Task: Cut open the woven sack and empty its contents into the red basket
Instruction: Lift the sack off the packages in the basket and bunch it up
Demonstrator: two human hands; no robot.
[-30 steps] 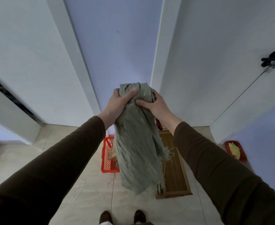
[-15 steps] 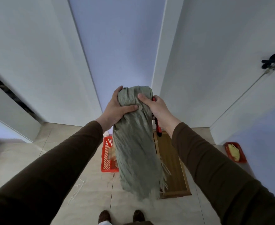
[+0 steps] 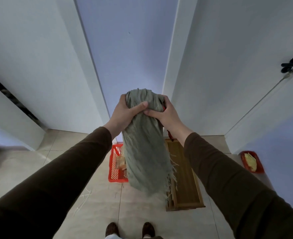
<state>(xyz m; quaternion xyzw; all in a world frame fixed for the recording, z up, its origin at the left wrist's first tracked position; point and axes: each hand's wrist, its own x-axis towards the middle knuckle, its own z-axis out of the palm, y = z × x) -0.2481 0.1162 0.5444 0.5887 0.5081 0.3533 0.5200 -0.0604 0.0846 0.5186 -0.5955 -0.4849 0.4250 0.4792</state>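
The grey-green woven sack [image 3: 145,152] hangs limp and upside down at chest height, its frayed cut end pointing at the floor. My left hand [image 3: 125,112] grips its bunched top from the left. My right hand [image 3: 166,114] grips the same end from the right, and a red-handled tool [image 3: 170,134] shows behind that hand and wrist. Below and behind the sack, the red basket [image 3: 115,165] stands on the floor with pale wooden pieces [image 3: 121,163] inside; most of it is hidden by the sack.
A flat wooden tray [image 3: 185,176] lies on the tiled floor right of the basket. A small red dish [image 3: 252,162] with something yellow sits by the right wall. Loose sack threads [image 3: 83,198] lie on the tiles. My shoes [image 3: 130,229] are at the bottom edge. White walls stand close around.
Both hands have shifted their hold on the bunched top, and the sack has swung slightly, its frayed end swaying over the basket and tray.
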